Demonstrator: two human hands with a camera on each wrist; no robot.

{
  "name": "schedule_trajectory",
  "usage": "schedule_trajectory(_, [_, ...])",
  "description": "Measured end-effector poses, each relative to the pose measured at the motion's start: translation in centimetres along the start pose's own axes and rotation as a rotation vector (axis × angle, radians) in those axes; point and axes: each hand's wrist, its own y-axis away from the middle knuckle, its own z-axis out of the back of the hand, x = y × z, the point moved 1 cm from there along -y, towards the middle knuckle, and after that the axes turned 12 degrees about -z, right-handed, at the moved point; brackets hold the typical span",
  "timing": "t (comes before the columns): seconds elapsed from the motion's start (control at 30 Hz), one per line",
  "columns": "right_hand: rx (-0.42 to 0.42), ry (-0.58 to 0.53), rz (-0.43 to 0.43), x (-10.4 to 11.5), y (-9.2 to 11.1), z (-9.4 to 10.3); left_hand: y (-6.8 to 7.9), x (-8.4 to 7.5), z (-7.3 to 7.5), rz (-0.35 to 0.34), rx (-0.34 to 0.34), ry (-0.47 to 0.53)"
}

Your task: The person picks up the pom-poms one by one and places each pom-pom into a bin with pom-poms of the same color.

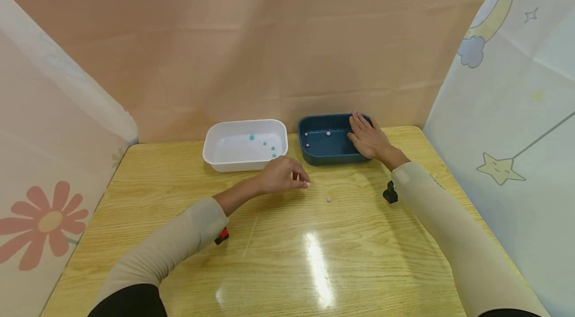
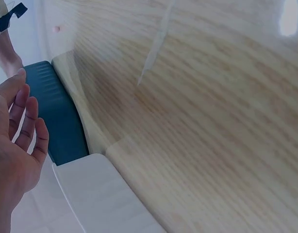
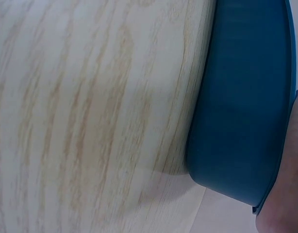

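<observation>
In the head view my left hand (image 1: 283, 175) hovers above the table in front of the two containers. Its thumb and forefinger meet in a pinch around what looks like a small pink ball (image 1: 307, 184); the left wrist view hides it behind the fingertips. Another pink ball (image 1: 329, 199) lies on the table to the right. My right hand (image 1: 367, 138) rests with straight fingers on the right end of a dark blue container (image 1: 334, 159), which holds three pink balls (image 1: 328, 134). In the right wrist view only part of that hand (image 3: 285, 184) shows against the container wall.
Left of the blue container stands a white container (image 1: 238, 166) with several teal balls (image 1: 252, 137). Both stand at the back edge of the wooden table (image 1: 269, 257), near a brown backdrop. Printed sheets hang at both sides.
</observation>
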Motion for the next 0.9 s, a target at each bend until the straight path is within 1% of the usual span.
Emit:
schedule_trajectory(0.13, [-0.002, -0.008, -0.003, 0.0, 0.1, -0.1, -0.1, -0.1, 0.5, -0.005, -0.03, -0.001])
schedule_trajectory(0.2, [-0.002, -0.012, -0.004, 0.0, 0.1, -0.1, -0.3, -0.2, 0.8, -0.005, -0.036, 0.004])
schedule_trajectory(0.43, [0.004, -0.032, -0.005, 0.3, 0.4, 0.1, -0.9, -0.2, 1.6, 0.003, -0.038, -0.031])
schedule_trajectory(0.7, [0.004, -0.027, -0.005, 0.2, 0.3, 0.0, -1.7, 0.0, 2.5, 0.009, -0.07, -0.014])
schedule_trajectory(0.9, [0.005, -0.025, -0.005, 0.4, 0.4, 0.2, -2.5, 0.2, 3.2, 0.013, -0.086, -0.027])
